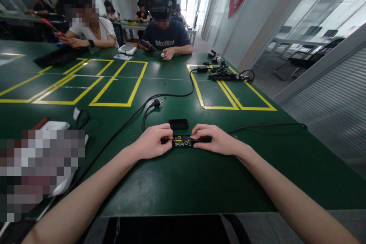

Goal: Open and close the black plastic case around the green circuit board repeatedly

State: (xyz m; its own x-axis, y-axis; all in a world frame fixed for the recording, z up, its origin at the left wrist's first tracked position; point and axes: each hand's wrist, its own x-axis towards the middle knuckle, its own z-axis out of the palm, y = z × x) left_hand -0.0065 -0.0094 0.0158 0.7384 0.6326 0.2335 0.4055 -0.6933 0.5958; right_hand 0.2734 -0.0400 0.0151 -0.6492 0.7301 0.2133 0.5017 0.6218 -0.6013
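Note:
An opened black power adapter (183,141) lies on the green table (177,183), its circuit board with copper coils showing. My left hand (153,141) grips its left end with curled fingers. My right hand (214,139) grips its right end the same way. The adapter's black lid (178,124) lies flat on the table just behind my hands. A black cable (265,125) runs off to the right from under my right hand.
A black cord with a plug (156,103) lies behind the lid. Yellow tape rectangles (114,84) mark the table. More adapters and cables (225,74) sit far right. Two people sit across the table. White items lie at the near left.

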